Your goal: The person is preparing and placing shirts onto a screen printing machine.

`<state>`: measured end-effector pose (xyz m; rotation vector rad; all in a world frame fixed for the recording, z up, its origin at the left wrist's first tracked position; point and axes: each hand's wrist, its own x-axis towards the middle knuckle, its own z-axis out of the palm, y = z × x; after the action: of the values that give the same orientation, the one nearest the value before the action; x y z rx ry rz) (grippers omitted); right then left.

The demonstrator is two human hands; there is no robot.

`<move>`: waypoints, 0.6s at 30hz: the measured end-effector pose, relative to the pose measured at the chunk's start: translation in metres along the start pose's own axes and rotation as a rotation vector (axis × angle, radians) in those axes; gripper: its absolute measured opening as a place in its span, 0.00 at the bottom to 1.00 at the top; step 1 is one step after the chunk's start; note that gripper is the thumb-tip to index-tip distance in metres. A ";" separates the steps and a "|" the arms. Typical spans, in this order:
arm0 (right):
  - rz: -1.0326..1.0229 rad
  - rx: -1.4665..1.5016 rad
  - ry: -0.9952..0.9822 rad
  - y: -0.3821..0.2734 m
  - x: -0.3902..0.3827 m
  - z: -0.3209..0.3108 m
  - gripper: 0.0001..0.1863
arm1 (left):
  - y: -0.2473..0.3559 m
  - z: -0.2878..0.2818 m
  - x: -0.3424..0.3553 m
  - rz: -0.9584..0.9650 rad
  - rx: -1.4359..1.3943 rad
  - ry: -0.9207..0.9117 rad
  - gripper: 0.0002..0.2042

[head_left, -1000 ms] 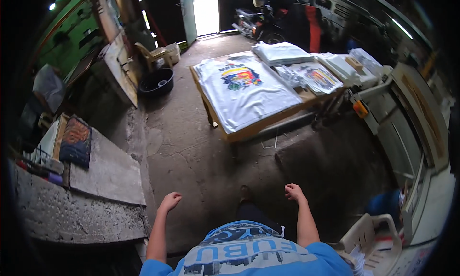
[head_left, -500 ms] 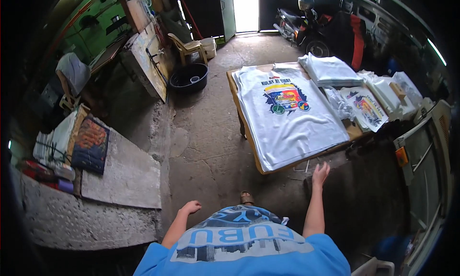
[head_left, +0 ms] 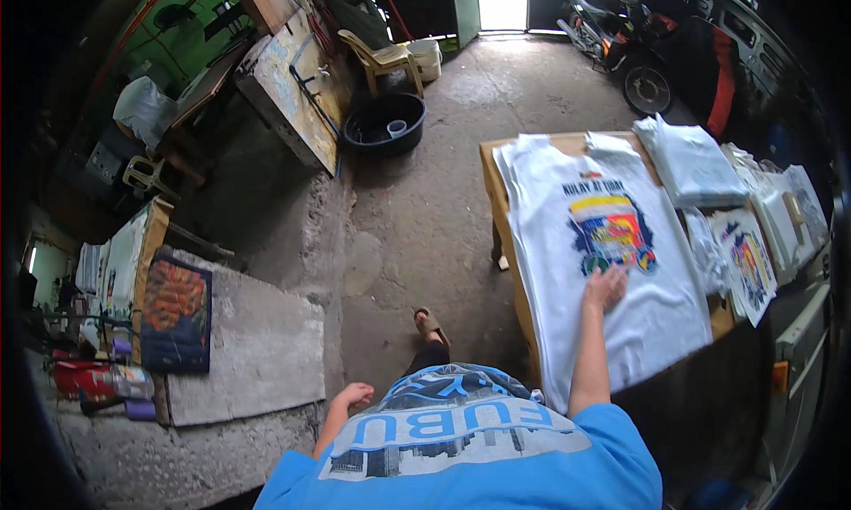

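Note:
A stack of white shirts (head_left: pixel 634 342), the top one bearing a colourful print (head_left: pixel 614 230), lies spread on a wooden table (head_left: pixel 498 204) to my right. On the lower part of that print my right hand (head_left: pixel 605 288) rests palm down, fingers apart and holding nothing. My left hand (head_left: pixel 356 395) hangs low beside my body, away from the table. Its fingers are loosely curled in, and nothing shows in them.
Folded white cloth in clear plastic (head_left: pixel 696 164) and a smaller printed piece (head_left: pixel 746 264) lie along the table's right side. A black basin (head_left: pixel 384 124), a plastic chair (head_left: pixel 381 58) and a motorcycle (head_left: pixel 612 45) stand farther off. A low concrete ledge (head_left: pixel 248 342) runs along my left; a person (head_left: pixel 146 111) bends beyond it.
I have stepped nearer the table, and it sits farther right in view. My right hand has gone from beside the table's near edge onto the shirt print. My left hand stays low.

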<state>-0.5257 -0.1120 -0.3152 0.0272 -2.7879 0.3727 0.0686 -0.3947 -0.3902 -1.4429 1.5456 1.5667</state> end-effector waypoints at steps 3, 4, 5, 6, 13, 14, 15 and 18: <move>0.037 -0.231 0.244 -0.018 0.001 0.009 0.21 | 0.018 -0.045 0.031 -0.028 -0.039 0.100 0.10; 0.027 -0.228 0.230 -0.016 0.000 0.007 0.20 | 0.034 -0.070 0.045 0.032 0.011 0.176 0.09; 0.058 -0.236 0.213 -0.006 0.001 0.014 0.20 | 0.061 -0.089 0.058 0.001 -0.062 0.223 0.09; 0.097 -0.229 0.197 -0.010 0.000 0.008 0.21 | 0.075 -0.102 0.067 -0.045 -0.133 0.265 0.08; 0.109 -0.153 0.112 -0.043 0.016 -0.006 0.20 | 0.243 -0.219 0.195 -0.116 0.332 0.042 0.09; 0.076 -0.083 0.160 -0.043 0.020 -0.007 0.18 | 0.271 -0.235 0.218 -0.096 0.357 0.028 0.10; 0.091 -0.059 0.206 -0.030 0.017 -0.005 0.17 | 0.323 -0.237 0.237 -0.068 0.367 0.033 0.11; 0.130 0.033 0.337 -0.009 0.024 0.008 0.12 | 0.439 -0.247 0.305 0.200 0.439 0.091 0.13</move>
<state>-0.5503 -0.1222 -0.3124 -0.1925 -2.4561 0.4134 -0.3381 -0.8173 -0.4424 -1.1533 1.9877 1.1719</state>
